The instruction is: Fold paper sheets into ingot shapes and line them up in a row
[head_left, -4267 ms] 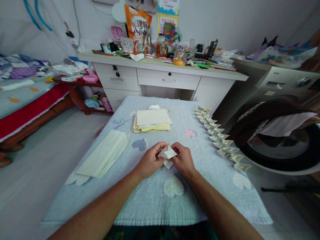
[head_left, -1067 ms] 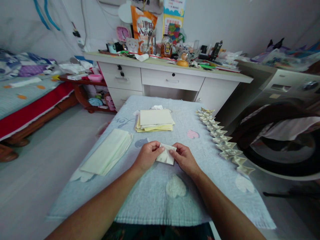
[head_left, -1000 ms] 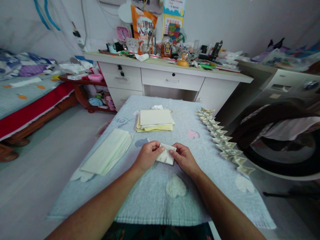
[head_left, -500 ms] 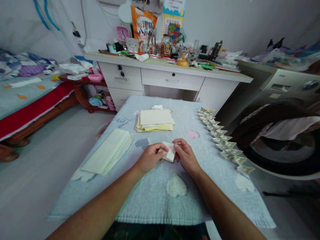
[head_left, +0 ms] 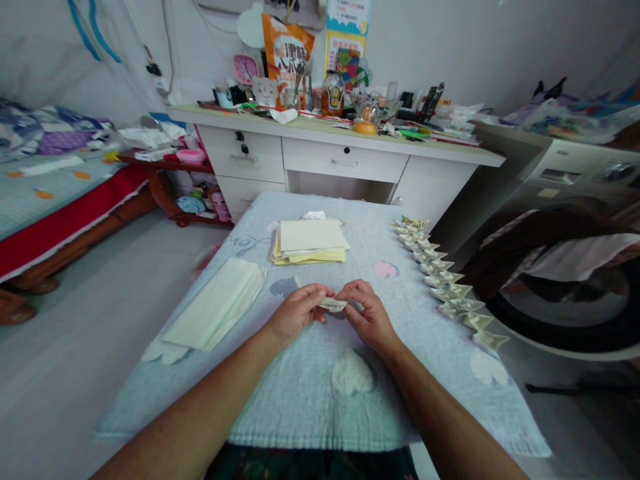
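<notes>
A small folded paper (head_left: 333, 305) is held edge-on between both hands, above the middle of the cloth-covered table. My left hand (head_left: 299, 311) pinches its left end, the thumb and fingers closed on it. On the other end, my right hand (head_left: 369, 312) grips with its thumb below and fingers on top. Beyond the hands lies a stack of cream and yellow paper sheets (head_left: 313, 237). A pile of long pale green folded sheets (head_left: 217, 303) rests to the left. Along the right edge runs a row of several pointed folded-paper pieces (head_left: 445, 277).
The table wears a light blue cloth (head_left: 295, 407) with heart patterns. Behind it stands a white desk (head_left: 345, 160) crowded with jars, a pink clock (head_left: 246, 69) and an orange bag (head_left: 285, 57). A washing machine (head_left: 575, 200) is at the right, a bed (head_left: 65, 190) at the left.
The folded paper has turned from showing its flat face to lying nearly edge-on. My right hand's fingers have shifted left over its top, and both hands are closer together.
</notes>
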A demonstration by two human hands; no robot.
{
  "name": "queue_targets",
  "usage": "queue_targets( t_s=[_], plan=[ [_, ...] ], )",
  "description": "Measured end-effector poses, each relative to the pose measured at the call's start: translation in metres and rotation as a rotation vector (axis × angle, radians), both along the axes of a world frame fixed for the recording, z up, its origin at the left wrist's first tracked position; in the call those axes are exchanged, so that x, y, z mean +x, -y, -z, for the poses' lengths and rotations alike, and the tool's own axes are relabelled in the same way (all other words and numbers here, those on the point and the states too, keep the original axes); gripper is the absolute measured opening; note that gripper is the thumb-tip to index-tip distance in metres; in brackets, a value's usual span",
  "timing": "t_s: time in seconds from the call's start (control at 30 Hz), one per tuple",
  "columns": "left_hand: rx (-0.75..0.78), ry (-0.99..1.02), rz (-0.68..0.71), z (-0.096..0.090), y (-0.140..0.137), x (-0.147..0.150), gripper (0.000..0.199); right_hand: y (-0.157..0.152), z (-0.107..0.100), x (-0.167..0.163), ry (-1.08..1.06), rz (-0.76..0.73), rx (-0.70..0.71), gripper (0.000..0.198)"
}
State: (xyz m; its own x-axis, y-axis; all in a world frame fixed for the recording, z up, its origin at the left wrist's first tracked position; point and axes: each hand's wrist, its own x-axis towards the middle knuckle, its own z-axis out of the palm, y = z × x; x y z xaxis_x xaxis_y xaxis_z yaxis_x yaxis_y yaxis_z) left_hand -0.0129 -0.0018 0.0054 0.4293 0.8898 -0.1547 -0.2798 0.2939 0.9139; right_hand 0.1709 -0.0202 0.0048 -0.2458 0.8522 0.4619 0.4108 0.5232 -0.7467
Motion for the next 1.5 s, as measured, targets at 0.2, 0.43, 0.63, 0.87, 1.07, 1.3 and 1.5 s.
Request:
queue_targets(
  t_s=[0.2, 0.43, 0.63, 0.87, 1.07, 1.3, 1.5],
  plan=[
    [0.439, -0.311, -0.024, -0.0028, 0.0044, -0.0038, 0.048, -0.0016, -0.0021, 0.001, -0.008, 0.065, -0.014, 0.009],
    [0.623, -0.538, -0.131, -0.0041, 0.0024, -0.0008, 0.019, 0.0005, 0.0007, -0.0032, -0.027, 0.003, -0.102, 0.009],
    [0.554, -0.514, -0.113, -0.0047, 0.0038, -0.0003, 0.019, 0.0028, -0.0033, -0.0042, -0.178, -0.05, -0.281, 0.016],
    [0.543, -0.474, -0.08, -0.008, 0.0064, 0.0034, 0.018, 0.0018, -0.0023, -0.0032, -0.194, -0.019, -0.31, 0.021],
    [0.509, -0.465, -0.091, -0.0053, 0.0046, 0.004, 0.019, 0.0023, -0.002, -0.0049, -0.224, -0.044, -0.337, 0.02],
    [0.494, -0.435, -0.07, -0.0026, 0.0046, 0.006, 0.017, 0.0012, 0.0001, -0.0038, -0.27, -0.062, -0.334, 0.019],
    [0.503, -0.422, -0.092, -0.0018, 0.0042, 0.004, 0.018, 0.0015, -0.0025, -0.0049, -0.275, -0.086, -0.307, 0.015]
  ],
)
